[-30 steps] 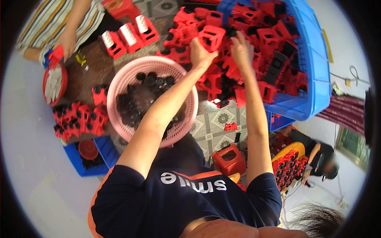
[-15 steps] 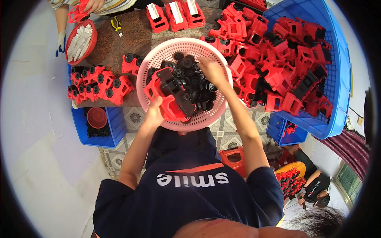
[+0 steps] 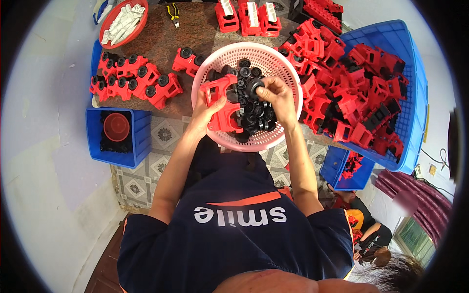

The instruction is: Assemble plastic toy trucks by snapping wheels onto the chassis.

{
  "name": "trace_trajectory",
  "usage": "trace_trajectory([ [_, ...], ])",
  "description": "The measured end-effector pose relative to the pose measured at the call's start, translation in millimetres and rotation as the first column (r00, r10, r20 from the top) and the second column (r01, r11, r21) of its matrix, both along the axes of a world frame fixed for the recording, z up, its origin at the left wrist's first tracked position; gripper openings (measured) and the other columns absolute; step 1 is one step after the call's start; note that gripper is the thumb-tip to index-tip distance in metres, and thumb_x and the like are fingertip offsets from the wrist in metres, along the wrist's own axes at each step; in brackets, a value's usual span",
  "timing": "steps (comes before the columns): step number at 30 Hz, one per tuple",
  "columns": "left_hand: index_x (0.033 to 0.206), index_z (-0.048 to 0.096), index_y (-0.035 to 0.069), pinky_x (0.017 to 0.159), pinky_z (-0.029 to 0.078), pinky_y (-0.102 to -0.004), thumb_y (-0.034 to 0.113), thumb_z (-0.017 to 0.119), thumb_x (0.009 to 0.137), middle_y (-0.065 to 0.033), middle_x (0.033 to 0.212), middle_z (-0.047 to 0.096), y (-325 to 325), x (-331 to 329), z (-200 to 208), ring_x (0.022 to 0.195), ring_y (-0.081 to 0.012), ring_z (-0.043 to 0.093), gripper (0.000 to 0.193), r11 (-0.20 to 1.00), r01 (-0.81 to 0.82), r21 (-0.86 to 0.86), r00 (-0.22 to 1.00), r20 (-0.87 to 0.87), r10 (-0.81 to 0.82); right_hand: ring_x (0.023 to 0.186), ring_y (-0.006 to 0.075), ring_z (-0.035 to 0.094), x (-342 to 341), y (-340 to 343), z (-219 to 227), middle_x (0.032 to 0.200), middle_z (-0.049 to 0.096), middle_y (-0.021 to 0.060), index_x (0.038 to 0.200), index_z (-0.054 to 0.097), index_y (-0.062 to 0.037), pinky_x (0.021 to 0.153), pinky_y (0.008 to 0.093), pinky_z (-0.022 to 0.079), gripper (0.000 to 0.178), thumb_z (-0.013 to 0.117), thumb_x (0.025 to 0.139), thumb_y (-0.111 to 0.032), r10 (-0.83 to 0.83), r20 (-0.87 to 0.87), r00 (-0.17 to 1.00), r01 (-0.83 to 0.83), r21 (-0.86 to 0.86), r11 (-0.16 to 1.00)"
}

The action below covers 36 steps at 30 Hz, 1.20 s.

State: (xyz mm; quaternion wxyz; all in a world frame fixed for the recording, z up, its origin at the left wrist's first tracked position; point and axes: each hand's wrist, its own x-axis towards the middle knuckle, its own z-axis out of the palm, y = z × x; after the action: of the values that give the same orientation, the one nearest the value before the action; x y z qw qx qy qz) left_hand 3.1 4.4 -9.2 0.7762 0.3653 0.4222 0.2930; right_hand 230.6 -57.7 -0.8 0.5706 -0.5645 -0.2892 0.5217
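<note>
In my left hand (image 3: pixel 204 116) I grip a red toy car body (image 3: pixel 223 113), tilted on its side above a pink perforated basket (image 3: pixel 246 47). Thumb and fingers of my right hand (image 3: pixel 279 100) pinch a black toy wheel (image 3: pixel 253 90). The wheel is close to the car body's right side; whether they touch I cannot tell. Many loose black wheels (image 3: pixel 250 110) fill the middle of the basket below both hands. Part of the body's underside and the fingers beneath it are hidden.
Red car bodies with wheels (image 3: pixel 132 80) stand in rows on the left. A red bowl (image 3: pixel 143 24) of white pieces and yellow-handled pliers (image 3: pixel 173 15) lie beyond. At right, red bodies (image 3: pixel 349 93) overflow a large blue crate (image 3: pixel 413 97). Another person (image 3: pixel 373 239) sits at lower right.
My right hand has come up from among the loose wheels with one wheel. My left hand has turned the car body. The view has shifted, and the other person's hands at far left are gone.
</note>
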Motion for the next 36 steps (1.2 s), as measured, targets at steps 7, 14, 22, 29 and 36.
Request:
trace_trajectory([
  [7, 0.144, 0.029, 0.002, 0.108, 0.037, -0.0366, 0.02, 0.081, 0.079, -0.0114, 0.135, 0.049, 0, 1, -7, 0.126, -0.0218, 0.048, 0.085, 0.988, 0.144, 0.064, 0.988, 0.045, -0.147, 0.072, 0.0049, 0.058, -32, -14, 22, 0.08, 0.065, -0.0006, 0.09, 0.064, -0.002, 0.066, 0.0221, 0.049, 0.02, 0.079, 0.081, -0.011, 0.109, 0.139, 0.984, -0.103, -0.047, 0.994],
  [14, 0.139, 0.039, 0.004, 0.106, 0.04, -0.0365, 0.016, 0.081, 0.077, -0.0093, 0.129, 0.056, -11, -20, 3, 0.121, -0.021, 0.053, 0.076, 0.977, 0.193, -0.095, 0.974, 0.139, -0.179, 0.07, 0.0045, 0.058, -53, -37, 15, 0.077, 0.064, -0.0016, 0.085, 0.061, -0.0042, 0.063, 0.0208, 0.048, 0.019, 0.079, 0.081, -0.006, 0.136, -0.084, 0.987, -0.14, -0.053, 0.989],
  [22, 0.14, 0.038, 0.005, 0.105, 0.04, -0.0358, 0.015, 0.081, 0.077, -0.0089, 0.131, 0.054, -10, -23, 12, 0.123, -0.0204, 0.051, 0.077, 0.977, 0.186, -0.106, 0.981, 0.079, -0.178, 0.072, 0.0059, 0.059, -52, -39, 8, 0.081, 0.064, 0.0005, 0.088, 0.061, -0.0034, 0.065, 0.0214, 0.049, 0.022, 0.08, 0.079, -0.009, 0.146, 0.047, 0.988, -0.139, -0.133, 0.981],
  [29, 0.15, 0.024, 0.005, 0.112, 0.031, -0.0373, 0.029, 0.084, 0.074, -0.0114, 0.141, 0.046, -8, -48, -14, 0.132, -0.0234, 0.043, 0.099, 0.92, 0.383, -0.085, 0.919, 0.14, -0.37, 0.114, 0.0221, 0.054, -64, -47, -13, 0.127, 0.053, 0.0132, 0.133, 0.041, -0.0024, 0.097, 0.0344, 0.045, 0.075, 0.082, 0.076, -0.028, 0.191, -0.294, 0.936, -0.243, -0.15, 0.958],
  [36, 0.153, 0.013, 0.006, 0.112, 0.031, -0.0384, 0.023, 0.089, 0.066, -0.0123, 0.147, 0.037, -18, -53, -9, 0.136, -0.0253, 0.038, 0.117, 0.904, 0.361, -0.231, 0.932, 0.067, -0.355, 0.127, 0.0308, 0.045, -73, -45, -12, 0.138, 0.044, 0.0227, 0.15, 0.021, -0.0061, 0.109, 0.0415, 0.035, 0.1, 0.083, 0.073, -0.023, 0.213, -0.451, 0.867, -0.278, -0.082, 0.957],
])
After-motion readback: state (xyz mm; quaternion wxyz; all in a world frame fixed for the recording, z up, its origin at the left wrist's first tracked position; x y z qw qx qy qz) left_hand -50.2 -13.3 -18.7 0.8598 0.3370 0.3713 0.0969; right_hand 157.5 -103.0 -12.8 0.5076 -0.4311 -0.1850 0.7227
